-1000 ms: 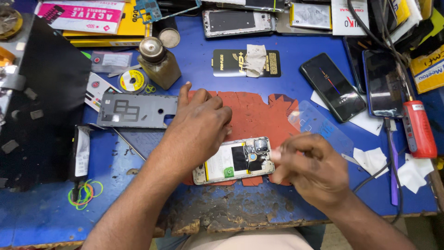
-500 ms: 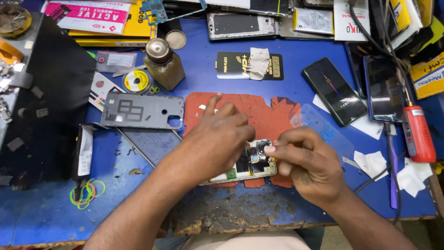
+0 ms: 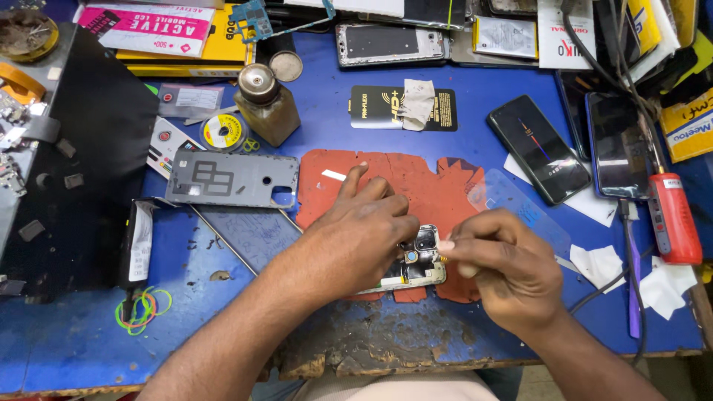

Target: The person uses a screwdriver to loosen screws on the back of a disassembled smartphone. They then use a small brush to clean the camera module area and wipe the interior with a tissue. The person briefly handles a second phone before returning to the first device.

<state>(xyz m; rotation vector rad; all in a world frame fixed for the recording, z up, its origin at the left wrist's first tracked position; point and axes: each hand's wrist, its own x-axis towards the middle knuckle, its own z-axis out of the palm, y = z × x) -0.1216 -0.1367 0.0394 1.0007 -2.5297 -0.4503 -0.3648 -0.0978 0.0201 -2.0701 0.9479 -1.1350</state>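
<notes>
Phone (image 3: 416,263), opened up with its back off and its camera parts showing, lies on the red mat (image 3: 416,178) near the front edge of the blue table (image 3: 89,349). The left hand (image 3: 368,226) lies flat over most of it, fingers spread, pressing it down. The right hand (image 3: 501,260) is just right of the phone, its fingers pinched on something small at the phone's top corner; what it pinches I cannot make out. Left of the mat lies a grey back cover (image 3: 230,178), and beyond that a brown bottle (image 3: 266,104) with a metal cap. Farther back sits a black packet (image 3: 401,108). Off to the right lie a dark phone (image 3: 538,148) and a red tool (image 3: 672,215).
</notes>
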